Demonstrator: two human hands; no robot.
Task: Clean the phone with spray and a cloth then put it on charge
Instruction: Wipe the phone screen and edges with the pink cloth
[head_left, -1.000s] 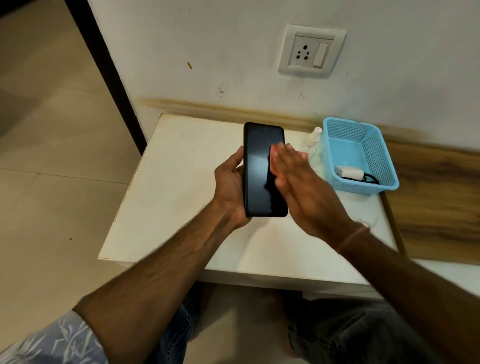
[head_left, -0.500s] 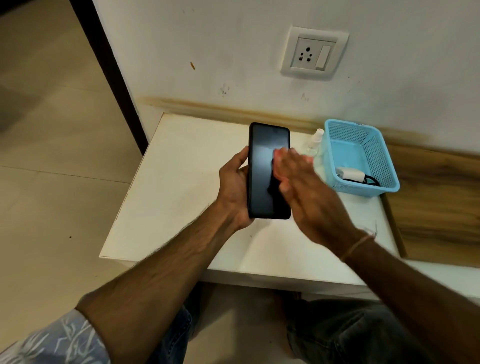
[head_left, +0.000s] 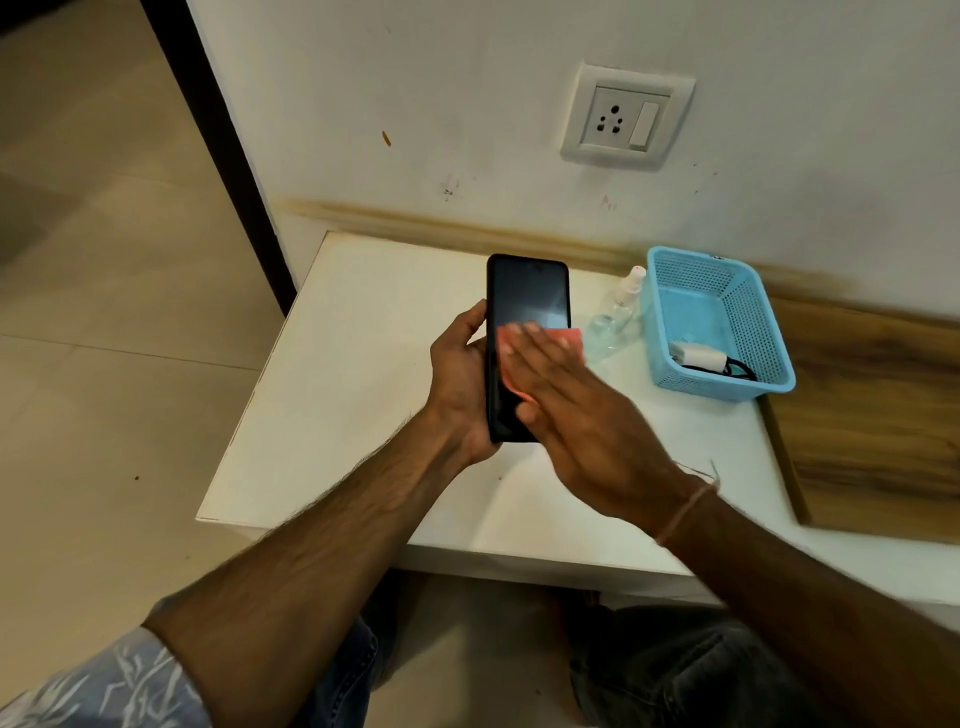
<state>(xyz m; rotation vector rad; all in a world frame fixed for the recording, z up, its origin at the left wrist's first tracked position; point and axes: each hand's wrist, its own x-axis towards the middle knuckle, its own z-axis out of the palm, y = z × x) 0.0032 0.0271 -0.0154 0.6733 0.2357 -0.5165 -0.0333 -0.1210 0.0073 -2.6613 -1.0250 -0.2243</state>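
In the left hand (head_left: 457, 387), the phone (head_left: 527, 296), beneath cloth (head_left: 567, 338) and flat right hand (head_left: 576, 410).

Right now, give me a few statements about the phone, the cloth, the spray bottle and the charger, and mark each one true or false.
1. The left hand grips the phone. True.
2. The right hand presses a pink cloth flat against the screen. True.
3. The spray bottle is inside the blue basket. False: it is on the table, just left of the basket.
4. The charger is plugged into the wall socket. False: it lies in the basket, and nothing is plugged into the socket.
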